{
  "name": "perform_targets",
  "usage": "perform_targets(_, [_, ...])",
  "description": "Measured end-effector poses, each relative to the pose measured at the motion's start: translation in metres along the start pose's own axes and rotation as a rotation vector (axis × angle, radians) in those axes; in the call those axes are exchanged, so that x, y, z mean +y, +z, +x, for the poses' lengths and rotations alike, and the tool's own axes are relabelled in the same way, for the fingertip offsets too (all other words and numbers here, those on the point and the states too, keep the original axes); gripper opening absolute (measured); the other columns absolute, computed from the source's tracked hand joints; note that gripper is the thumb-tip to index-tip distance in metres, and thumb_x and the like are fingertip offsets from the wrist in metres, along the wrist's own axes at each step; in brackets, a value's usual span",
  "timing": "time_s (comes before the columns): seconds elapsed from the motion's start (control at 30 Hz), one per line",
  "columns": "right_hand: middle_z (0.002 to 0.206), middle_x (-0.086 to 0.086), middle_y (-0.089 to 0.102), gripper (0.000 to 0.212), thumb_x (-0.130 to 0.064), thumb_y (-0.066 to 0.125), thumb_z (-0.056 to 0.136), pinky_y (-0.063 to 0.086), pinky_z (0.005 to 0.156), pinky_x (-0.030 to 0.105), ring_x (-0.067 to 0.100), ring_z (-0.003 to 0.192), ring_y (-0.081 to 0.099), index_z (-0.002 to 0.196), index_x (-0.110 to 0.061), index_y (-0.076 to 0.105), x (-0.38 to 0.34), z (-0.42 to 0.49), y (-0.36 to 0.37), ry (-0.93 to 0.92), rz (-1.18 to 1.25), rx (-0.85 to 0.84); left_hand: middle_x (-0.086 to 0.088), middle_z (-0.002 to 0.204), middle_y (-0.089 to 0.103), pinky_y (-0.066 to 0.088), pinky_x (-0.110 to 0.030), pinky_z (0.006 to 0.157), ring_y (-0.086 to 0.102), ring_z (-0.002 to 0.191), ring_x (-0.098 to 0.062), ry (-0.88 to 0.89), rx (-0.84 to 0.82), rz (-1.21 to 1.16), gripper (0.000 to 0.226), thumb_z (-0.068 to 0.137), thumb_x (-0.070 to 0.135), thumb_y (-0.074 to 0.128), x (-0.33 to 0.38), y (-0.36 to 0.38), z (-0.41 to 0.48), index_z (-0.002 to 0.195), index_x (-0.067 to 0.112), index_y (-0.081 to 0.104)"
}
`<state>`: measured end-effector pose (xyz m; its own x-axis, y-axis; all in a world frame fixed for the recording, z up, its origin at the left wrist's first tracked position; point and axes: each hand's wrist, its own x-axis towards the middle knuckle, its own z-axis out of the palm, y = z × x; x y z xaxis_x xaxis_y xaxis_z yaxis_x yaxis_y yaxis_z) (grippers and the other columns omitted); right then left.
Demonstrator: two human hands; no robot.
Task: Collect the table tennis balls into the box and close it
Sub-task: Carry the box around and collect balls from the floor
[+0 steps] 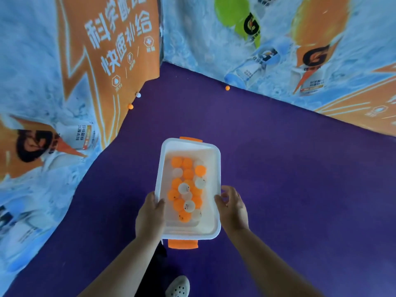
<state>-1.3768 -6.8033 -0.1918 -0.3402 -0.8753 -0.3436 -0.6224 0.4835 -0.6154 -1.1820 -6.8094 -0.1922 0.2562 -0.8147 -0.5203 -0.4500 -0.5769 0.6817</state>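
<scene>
The left hand (pixel 150 213) and right hand (pixel 232 209) each clasp a long side of the open box (pixel 190 144); loose balls (pixel 130 106) lie against the banners (pixel 85 61) ahead.

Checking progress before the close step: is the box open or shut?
Open. No lid sits on the box; the balls inside show directly. Left hand and right hand hold its long sides. No lid in view.

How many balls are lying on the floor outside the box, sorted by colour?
Orange balls: 2
White balls: 1
Total: 3 outside the box
</scene>
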Motion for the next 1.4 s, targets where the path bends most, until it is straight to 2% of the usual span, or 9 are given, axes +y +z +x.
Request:
perform_targets(0.27, [0.097,-0.010,0.057,0.032,-0.029,0.053,0.092,0.036,0.054,0.016,0.010,0.083,0.054,0.123,-0.021,0.049,-0.057,0.072,-0.031,0.103,-0.005,-0.024,-0.001,0.089,0.059,0.041,-0.034,0.065,0.055,0.073,-0.017,0.002,-0.098,0.069,0.015,0.097,0.025,0.041,0.085,-0.015,0.067,0.101,0.014,0.050])
perform_targets(0.4, [0.091,-0.008,0.060,0.035,-0.026,0.055,0.092,0.039,0.058,0.021,0.012,0.082,0.056,0.125,-0.018,0.048,-0.094,0.120,-0.039,0.181,0.033,-0.032,-0.004,0.097,0.060,0.040,-0.035,0.068,0.056,0.082,-0.022,-0.034,-0.157,0.100,0.021,0.098,0.026,0.041,0.129,-0.022,0.124,0.110,0.012,0.050])
perform_targets(0.57, [0.078,-0.011,0.056,0.028,-0.026,0.057,0.090,0.038,0.054,0.017,0.004,0.071,0.054,0.117,-0.016,0.055,-0.143,0.188,-0.048,0.202,0.054,-0.051,-0.015,0.118,0.061,0.041,-0.036,0.071,0.061,0.101,-0.030,-0.059,-0.194,0.126,0.036,0.098,0.029,0.040,0.184,-0.035,0.193,0.128,0.011,0.046])
perform_targets(0.77, [0.081,-0.006,0.060,0.022,-0.028,0.062,0.085,0.045,0.060,0.026,0.011,0.075,0.057,0.104,-0.019,0.057,-0.192,0.266,-0.057,0.227,0.082,-0.046,-0.006,0.095,0.063,0.044,-0.035,0.064,0.061,0.080,-0.021,-0.014,-0.183,0.115,0.029,0.097,0.026,0.042,0.249,-0.044,0.262,0.120,0.012,0.051])
perform_targets(0.87, [0.079,-0.005,0.058,0.018,-0.030,0.062,0.083,0.047,0.064,0.030,0.014,0.074,0.056,0.093,-0.018,0.056,-0.214,0.315,-0.058,0.227,0.062,-0.073,-0.004,0.092,0.063,0.047,-0.036,0.069,0.061,0.081,-0.020,0.000,-0.185,0.109,0.025,0.096,0.026,0.042,0.278,-0.043,0.302,0.114,0.012,0.052])
perform_targets(0.93, [0.079,-0.003,0.059,0.018,-0.031,0.063,0.082,0.047,0.064,0.032,0.015,0.074,0.056,0.087,-0.015,0.055,-0.227,0.352,-0.056,0.223,0.062,-0.101,-0.005,0.094,0.063,0.042,-0.031,0.064,0.059,0.079,-0.018,0.004,-0.183,0.105,0.024,0.097,0.025,0.042,0.297,-0.039,0.332,0.114,0.011,0.053])
perform_targets(1.17, [0.076,-0.004,0.057,0.014,-0.027,0.058,0.084,0.045,0.057,0.024,0.010,0.068,0.054,0.078,-0.018,0.050,-0.271,0.505,-0.045,0.177,-0.004,-0.220,0.003,0.082,0.057,0.037,-0.027,0.056,0.056,0.074,-0.013,-0.109,-0.125,0.098,0.018,0.096,0.023,0.042,0.369,-0.023,0.449,0.108,0.016,0.053])
perform_targets(1.27, [0.073,-0.004,0.056,0.016,-0.024,0.057,0.085,0.043,0.053,0.023,0.010,0.066,0.054,0.075,-0.019,0.047,-0.281,0.561,-0.040,0.178,-0.021,-0.237,0.004,0.082,0.059,0.042,-0.030,0.060,0.057,0.074,-0.012,-0.199,-0.114,0.067,0.013,0.093,0.022,0.042,0.395,-0.011,0.498,0.100,0.020,0.053])
perform_targets(1.4, [0.072,-0.001,0.055,0.016,-0.022,0.056,0.087,0.037,0.050,0.026,0.012,0.064,0.050,0.077,-0.014,0.047,-0.287,0.627,-0.024,0.182,-0.043,-0.236,0.000,0.089,0.062,0.051,-0.037,0.074,0.061,0.080,-0.016,-0.245,-0.127,0.039,0.008,0.090,0.023,0.047,0.405,0.008,0.557,0.096,0.023,0.051])
